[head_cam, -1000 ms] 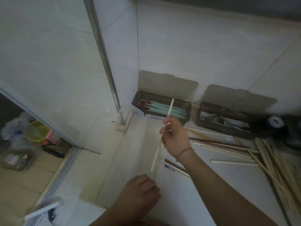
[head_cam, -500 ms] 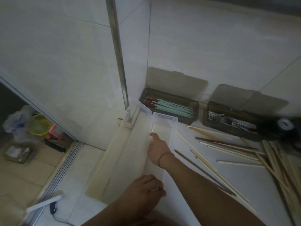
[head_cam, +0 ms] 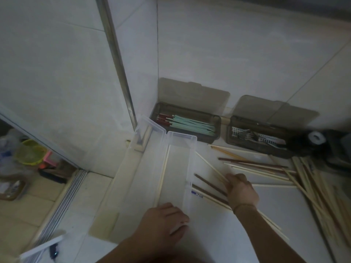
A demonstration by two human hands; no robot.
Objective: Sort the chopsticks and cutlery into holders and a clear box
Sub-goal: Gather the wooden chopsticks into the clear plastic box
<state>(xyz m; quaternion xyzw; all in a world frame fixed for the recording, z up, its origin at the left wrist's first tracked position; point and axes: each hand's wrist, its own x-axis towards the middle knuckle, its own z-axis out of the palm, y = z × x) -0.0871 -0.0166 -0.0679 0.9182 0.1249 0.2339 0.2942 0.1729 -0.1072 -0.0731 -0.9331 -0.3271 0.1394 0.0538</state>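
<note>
A long clear box (head_cam: 190, 149) lies open on the white counter, with one pale wooden chopstick (head_cam: 163, 169) inside along its left wall. My left hand (head_cam: 165, 219) rests on the box's near end, fingers curled over its edge. To the right of the box my right hand (head_cam: 240, 188) grips a pale chopstick (head_cam: 209, 165) among loose pale and dark chopsticks (head_cam: 262, 167) on the counter. Behind stand two smoky brown holders, lids up: the left holder (head_cam: 217, 122) has green and red chopsticks, the right holder (head_cam: 235, 123) has metal cutlery.
A heap of pale chopsticks (head_cam: 319, 186) lies at the far right. A dark object with a white roll (head_cam: 316, 137) sits beside the cutlery holder. The counter ends at the left in a tiled wall corner and a metal strip (head_cam: 117, 59); floor clutter shows below left.
My right hand laid the pale chopstick into the clear box, then moved right over the loose pile and took hold of another pale chopstick. My left hand stayed on the box.
</note>
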